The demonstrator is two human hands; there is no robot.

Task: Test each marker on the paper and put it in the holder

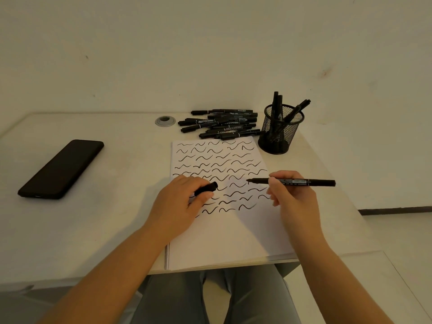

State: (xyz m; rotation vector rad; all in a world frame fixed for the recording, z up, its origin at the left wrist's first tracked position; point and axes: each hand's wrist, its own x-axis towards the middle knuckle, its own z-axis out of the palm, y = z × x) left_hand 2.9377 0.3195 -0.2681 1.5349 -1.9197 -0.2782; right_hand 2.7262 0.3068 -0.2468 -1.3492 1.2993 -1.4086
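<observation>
Left hand [180, 202] is curled around the small black marker cap [206, 188], resting on the scribbled white paper [233, 230]. Just right of it, right hand [292, 195] pinches the uncapped black marker [297, 181], lying sideways, tip pointing left toward the cap. Black mesh holder [280, 129] sits far right.

A black smartphone [61, 169] lies face up and slantwise on the left part of the pale worktop [112, 206]. A round grey cable grommet [165, 121] is set into the worktop near its far edge, against a plain off-white wall [187, 54]. Light floor [402, 232] shows at right.
</observation>
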